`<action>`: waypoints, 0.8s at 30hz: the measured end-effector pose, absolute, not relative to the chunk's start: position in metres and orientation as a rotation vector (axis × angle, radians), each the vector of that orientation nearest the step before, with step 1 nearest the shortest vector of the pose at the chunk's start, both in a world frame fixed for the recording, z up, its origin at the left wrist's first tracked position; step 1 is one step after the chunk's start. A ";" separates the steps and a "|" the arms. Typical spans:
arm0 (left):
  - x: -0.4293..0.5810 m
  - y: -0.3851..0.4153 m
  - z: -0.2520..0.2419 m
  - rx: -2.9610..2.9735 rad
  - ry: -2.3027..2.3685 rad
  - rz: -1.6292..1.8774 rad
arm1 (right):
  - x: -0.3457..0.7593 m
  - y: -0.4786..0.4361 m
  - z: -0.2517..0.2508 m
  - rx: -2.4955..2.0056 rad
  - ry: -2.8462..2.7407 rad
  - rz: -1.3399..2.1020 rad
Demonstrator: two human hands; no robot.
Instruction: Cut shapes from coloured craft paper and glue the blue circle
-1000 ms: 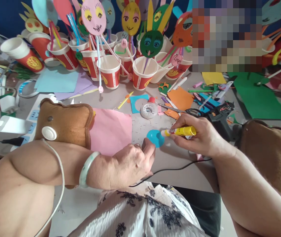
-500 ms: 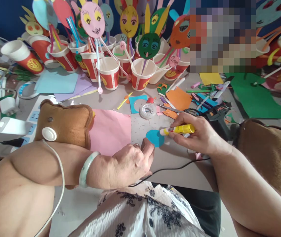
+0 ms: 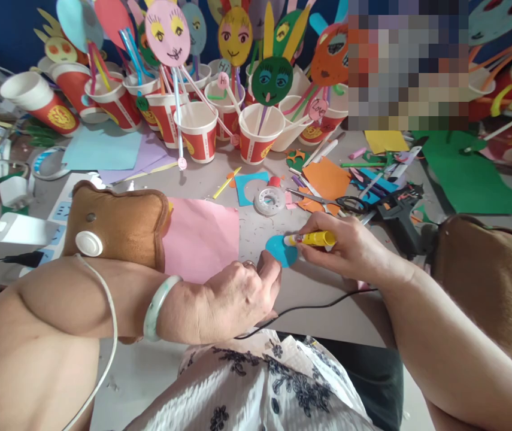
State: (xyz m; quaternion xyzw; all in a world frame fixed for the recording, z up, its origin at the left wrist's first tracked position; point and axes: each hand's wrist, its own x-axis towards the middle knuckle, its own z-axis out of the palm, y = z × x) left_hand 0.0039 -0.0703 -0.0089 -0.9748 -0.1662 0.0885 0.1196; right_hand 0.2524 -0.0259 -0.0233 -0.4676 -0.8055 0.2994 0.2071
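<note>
My right hand [image 3: 341, 245] is closed round a yellow glue stick [image 3: 312, 239], held nearly level. The stick's pale end touches the upper right part of a small blue paper circle [image 3: 278, 251] lying on the table. My left hand [image 3: 244, 293], with a pale green bangle at the wrist, has its fingers curled together. Its thumb and fingertips hold the circle's lower left edge against the table. The fingertips partly cover that edge. Just left of the circle lies a pink paper sheet [image 3: 202, 239], partly under my left hand.
Red and white paper cups [image 3: 260, 134] with paper-faced figures line the back. A tape roll [image 3: 269, 200], scissors [image 3: 345, 203], a black glue gun [image 3: 402, 218] and paper scraps lie beyond my hands. Brown cushions [image 3: 116, 221] flank me. A black cord [image 3: 323, 306] crosses the front.
My right hand has moved left with the glue stick, so its end now lies further over the blue circle. My left hand has stayed in place.
</note>
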 end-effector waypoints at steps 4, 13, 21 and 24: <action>0.003 -0.071 -0.011 -2.852 -0.504 0.249 | 0.260 -0.027 -0.021 -1.324 -2.079 0.698; 0.004 -0.069 -0.005 -2.877 -0.497 0.293 | 0.255 -0.027 -0.022 -1.228 -2.300 0.956; 0.006 -0.070 -0.010 -2.865 -0.521 0.249 | 0.255 -0.027 -0.022 -1.326 -2.057 0.728; 0.005 -0.070 -0.010 -2.861 -0.519 0.256 | 0.254 -0.030 -0.021 -1.318 -1.939 0.645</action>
